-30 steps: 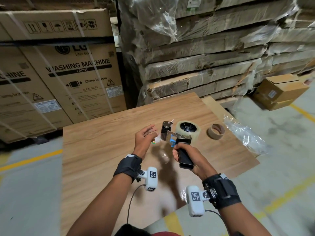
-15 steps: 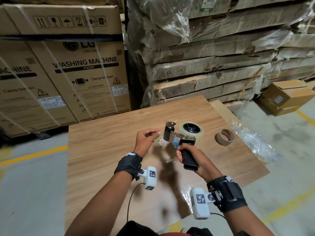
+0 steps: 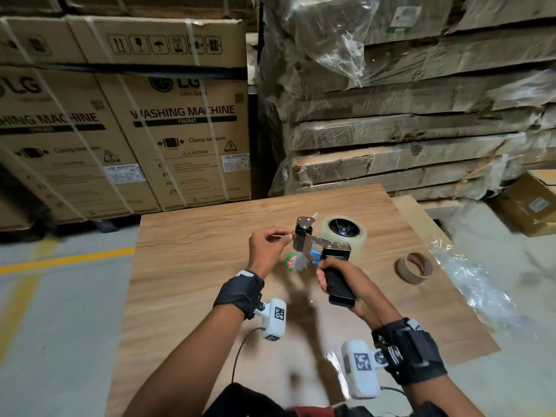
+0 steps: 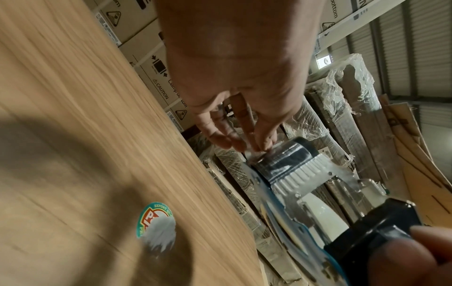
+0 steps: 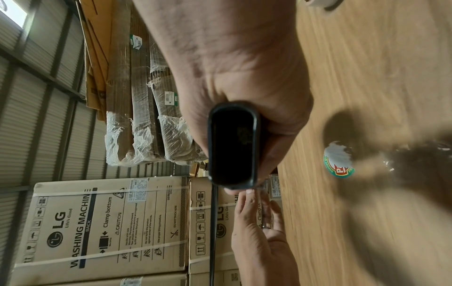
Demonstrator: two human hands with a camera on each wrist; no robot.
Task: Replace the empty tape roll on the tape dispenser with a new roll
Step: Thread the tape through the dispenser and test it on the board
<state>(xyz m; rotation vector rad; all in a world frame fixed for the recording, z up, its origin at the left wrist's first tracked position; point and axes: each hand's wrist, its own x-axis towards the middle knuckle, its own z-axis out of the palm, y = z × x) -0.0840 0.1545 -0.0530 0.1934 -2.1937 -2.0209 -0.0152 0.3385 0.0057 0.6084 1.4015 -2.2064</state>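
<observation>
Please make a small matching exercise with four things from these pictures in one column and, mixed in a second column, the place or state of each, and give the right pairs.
Things
1. tape dispenser
2. new tape roll
3. empty cardboard core
4. round sticker

Places or states
A. lies alone on the table, to the right
B. mounted on the dispenser
C. stuck flat on the table, partly torn
D. held by its black handle in the right hand

Pairs: 1-D, 2-B, 3-A, 4-C

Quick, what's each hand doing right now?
Left hand: pinching the tape end at the dispenser's roller.
Right hand: gripping the tape dispenser by its handle.
</observation>
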